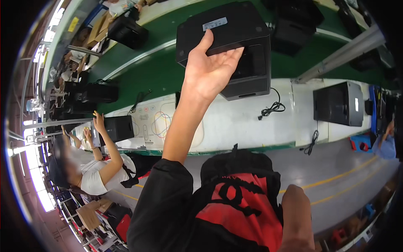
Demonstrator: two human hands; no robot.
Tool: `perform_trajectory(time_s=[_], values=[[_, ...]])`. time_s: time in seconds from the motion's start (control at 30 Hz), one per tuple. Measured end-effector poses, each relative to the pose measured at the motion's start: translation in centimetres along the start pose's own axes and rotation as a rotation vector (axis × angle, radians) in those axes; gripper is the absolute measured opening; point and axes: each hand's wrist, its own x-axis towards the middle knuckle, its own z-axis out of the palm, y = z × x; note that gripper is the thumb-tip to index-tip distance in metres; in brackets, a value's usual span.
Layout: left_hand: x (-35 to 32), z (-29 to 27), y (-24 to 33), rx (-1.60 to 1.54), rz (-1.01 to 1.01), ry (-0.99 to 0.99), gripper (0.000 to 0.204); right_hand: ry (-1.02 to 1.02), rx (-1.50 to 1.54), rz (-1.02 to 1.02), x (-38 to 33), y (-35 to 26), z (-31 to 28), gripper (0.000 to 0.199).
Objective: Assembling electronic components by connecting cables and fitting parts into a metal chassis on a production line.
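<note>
A large black boxy appliance [228,31] is tilted over the far side of the bench, showing a flat face with a small white label and a side with a dark recess. My left hand [210,71] grips its near edge, palm up, thumb on the labelled face and fingers along the recessed edge. A black power cord [273,110] lies coiled on the white bench top just below the appliance. My right forearm [297,218] shows at the lower right, but its hand does not appear in the picture.
A green conveyor belt [161,69] runs behind the white bench [235,122]. More black appliances [338,104] stand on both sides. A co-worker [100,168] reaches toward another black machine [117,128] at left. A metal post [340,52] slants across the right. Another person [386,145] is at far right.
</note>
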Motion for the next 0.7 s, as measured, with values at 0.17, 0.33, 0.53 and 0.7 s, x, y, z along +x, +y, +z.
perform_trajectory(time_s=[0.17,0.33,0.53,0.7], values=[[1.3,-1.9,-4.5,-0.012,-0.073,0.077,0.038,0.196,-0.146,-0.12,0.2,-1.8,0.0,0.02],[0.8,-2.5,-6.0,-0.108,-0.147,0.068,0.037,0.383,-0.312,-0.22,0.0,-4.1,-0.7,0.018],[0.6,-4.1,-7.8,0.004,-0.057,0.036,0.035,0.623,-0.589,-0.278,-0.5,-6.7,-0.2,0.017],[-0.6,-3.8,-8.9,0.042,-0.022,0.077,0.035,0.102,-0.866,0.656,-11.8,-3.5,-14.8,0.045]])
